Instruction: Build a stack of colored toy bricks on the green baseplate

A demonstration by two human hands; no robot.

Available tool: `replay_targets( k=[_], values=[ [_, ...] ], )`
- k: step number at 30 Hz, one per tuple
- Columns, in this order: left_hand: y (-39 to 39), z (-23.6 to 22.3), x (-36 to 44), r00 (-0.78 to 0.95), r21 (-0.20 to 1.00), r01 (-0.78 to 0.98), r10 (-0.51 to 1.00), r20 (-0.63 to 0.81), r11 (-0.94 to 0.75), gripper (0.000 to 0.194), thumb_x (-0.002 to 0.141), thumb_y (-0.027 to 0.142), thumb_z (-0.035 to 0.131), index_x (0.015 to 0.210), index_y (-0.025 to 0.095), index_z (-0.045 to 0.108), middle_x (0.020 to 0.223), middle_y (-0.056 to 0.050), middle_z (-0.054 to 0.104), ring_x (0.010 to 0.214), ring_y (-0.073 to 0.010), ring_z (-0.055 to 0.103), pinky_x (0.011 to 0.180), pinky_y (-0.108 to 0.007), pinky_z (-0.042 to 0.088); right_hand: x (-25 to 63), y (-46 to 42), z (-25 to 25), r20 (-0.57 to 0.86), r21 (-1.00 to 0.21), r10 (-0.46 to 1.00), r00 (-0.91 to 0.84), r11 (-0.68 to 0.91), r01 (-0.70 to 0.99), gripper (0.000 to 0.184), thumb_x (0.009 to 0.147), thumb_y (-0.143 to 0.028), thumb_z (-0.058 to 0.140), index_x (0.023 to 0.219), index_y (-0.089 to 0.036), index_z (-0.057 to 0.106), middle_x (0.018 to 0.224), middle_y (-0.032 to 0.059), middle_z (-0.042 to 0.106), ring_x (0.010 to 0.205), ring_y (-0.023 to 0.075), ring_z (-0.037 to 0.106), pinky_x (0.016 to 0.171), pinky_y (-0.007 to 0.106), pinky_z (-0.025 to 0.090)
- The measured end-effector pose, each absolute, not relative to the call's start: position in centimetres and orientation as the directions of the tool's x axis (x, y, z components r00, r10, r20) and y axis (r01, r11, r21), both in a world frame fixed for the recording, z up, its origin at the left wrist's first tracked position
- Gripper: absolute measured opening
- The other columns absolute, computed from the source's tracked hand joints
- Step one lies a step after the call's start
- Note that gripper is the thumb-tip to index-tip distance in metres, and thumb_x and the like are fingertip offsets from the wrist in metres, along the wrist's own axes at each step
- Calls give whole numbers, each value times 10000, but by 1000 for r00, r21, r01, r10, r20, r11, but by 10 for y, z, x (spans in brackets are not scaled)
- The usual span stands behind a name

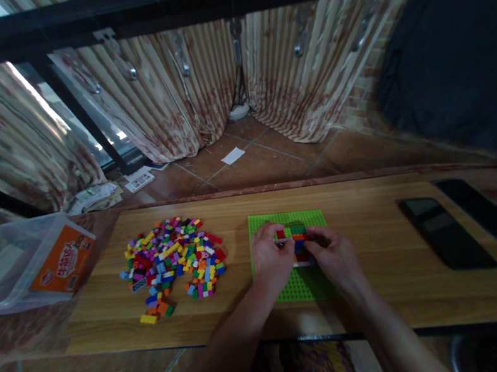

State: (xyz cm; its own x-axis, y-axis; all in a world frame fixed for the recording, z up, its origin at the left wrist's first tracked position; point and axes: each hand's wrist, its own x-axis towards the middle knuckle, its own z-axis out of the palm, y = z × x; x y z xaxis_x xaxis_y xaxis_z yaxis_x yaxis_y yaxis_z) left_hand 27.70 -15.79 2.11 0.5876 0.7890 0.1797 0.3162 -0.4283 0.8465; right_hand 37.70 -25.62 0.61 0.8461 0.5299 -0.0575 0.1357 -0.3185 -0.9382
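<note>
A small block of stacked toy bricks [300, 245] in red, green, orange, blue and white stands on a bright green studded baseplate [303, 292]. My left hand [273, 257] is at its left side, closed, with a thin white toy brick [281, 241] between thumb and fingers. On the opposite side, my right hand [335, 253] grips the stack's right edge with thumb and bent fingers. Both hands hide parts of the stack, and its lowest layer is hard to make out.
A wide heap of loose, many-coloured toy bricks [174, 257] covers the left of the wooden table [228, 209]. Beyond that end is a clear plastic box [7, 267] with an orange label. Two dark phones [447, 234] lie at the right end. Striped curtains [206, 84] hang behind.
</note>
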Motion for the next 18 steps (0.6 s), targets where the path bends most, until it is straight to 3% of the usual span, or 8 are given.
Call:
replay_targets(
  k=[8,18],
  values=[
    [-159,21,283,530,875,370,844,76,-311,276,699,114,662,960,192,617,1010,-59,639,1025,-230,581,931,-415,478,376,-256,2,-86,-950,503,860,-302,81,405,681,-374,666,1018,-152,701,942,108,753,822,231,707,771,384,565],
    [-158,25,277,567,862,369,819,89,-349,397,726,181,691,1110,153,592,1122,-121,645,1115,-267,578,983,-446,465,385,-256,3,-135,-980,553,822,-195,-30,437,595,-430,760,931,-154,714,860,83,753,776,223,699,750,386,558]
  ],
)
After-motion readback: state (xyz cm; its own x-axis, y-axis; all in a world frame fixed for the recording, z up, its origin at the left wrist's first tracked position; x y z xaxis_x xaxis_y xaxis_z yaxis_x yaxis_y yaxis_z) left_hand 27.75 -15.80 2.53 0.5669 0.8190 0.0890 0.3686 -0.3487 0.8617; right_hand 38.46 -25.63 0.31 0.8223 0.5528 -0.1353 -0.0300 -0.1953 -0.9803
